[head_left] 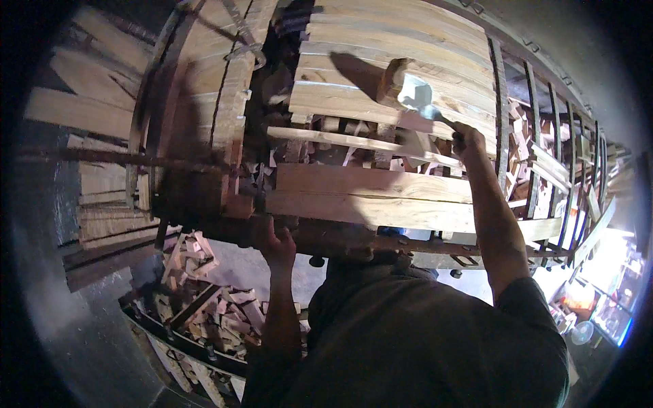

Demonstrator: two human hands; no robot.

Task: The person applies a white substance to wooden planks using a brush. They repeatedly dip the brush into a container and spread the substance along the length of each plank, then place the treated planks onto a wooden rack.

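In my right hand (469,139) is the dark handle of a brush (443,119), its whitened head at the mouth of a brown container (391,81). White paste (413,92) shows inside this container, which sits on a row of pale wooden boards (326,71). My left hand (275,243) is at the near edge of the metal frame (326,238), beside the end of a reddish wood block (238,205). Its fingers are curled, and shadow hides what they grip. Close by lie two planks (381,197) side by side, with a narrow strip (354,139) beyond them.
Under the strip, a gap shows wood offcuts. Metal bars (554,115) run along the frame's right side. More boards (81,109) are stacked at the left. Below left, a metal bin (183,333) holds many scraps (235,313).
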